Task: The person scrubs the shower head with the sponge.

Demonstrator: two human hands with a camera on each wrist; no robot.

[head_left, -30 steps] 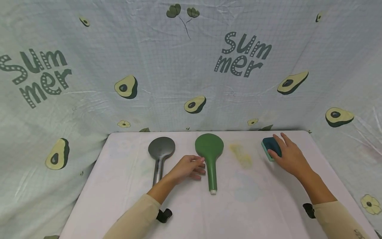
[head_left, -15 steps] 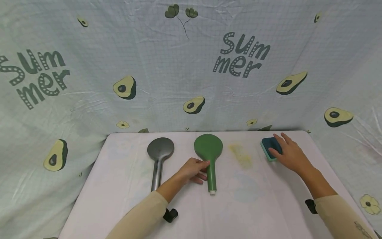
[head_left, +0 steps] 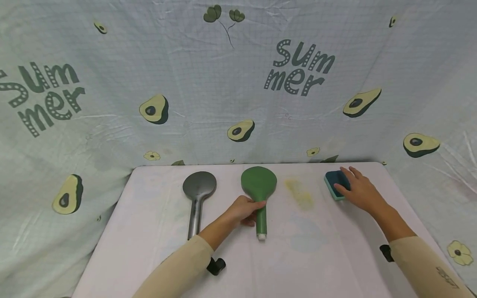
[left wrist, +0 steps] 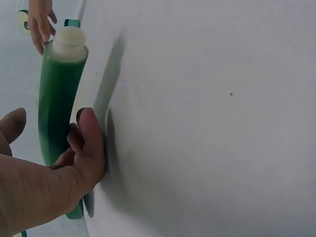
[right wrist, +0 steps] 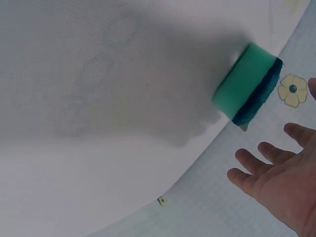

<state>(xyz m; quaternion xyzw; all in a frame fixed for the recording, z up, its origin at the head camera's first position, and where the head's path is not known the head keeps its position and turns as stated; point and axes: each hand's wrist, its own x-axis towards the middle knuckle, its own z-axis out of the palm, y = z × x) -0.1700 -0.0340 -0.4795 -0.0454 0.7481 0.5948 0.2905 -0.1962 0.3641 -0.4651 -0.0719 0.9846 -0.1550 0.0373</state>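
Observation:
A green shower head lies face-up near the middle of the table, its white threaded end toward me. My left hand grips its handle just below the round head; in the left wrist view the fingers curl under the green handle. On the right, my right hand hovers over a sponge with a dark blue scouring side up. The right wrist view has the fingers spread and apart from the green foam sponge.
A grey shower head lies left of the green one, its handle end hidden behind my left arm. A yellow stain marks the white table between the green shower head and the sponge. A printed cloth hangs behind.
My left hand has moved right from beside the green shower head and taken hold of its handle, which has shifted slightly. My right hand stays over the sponge.

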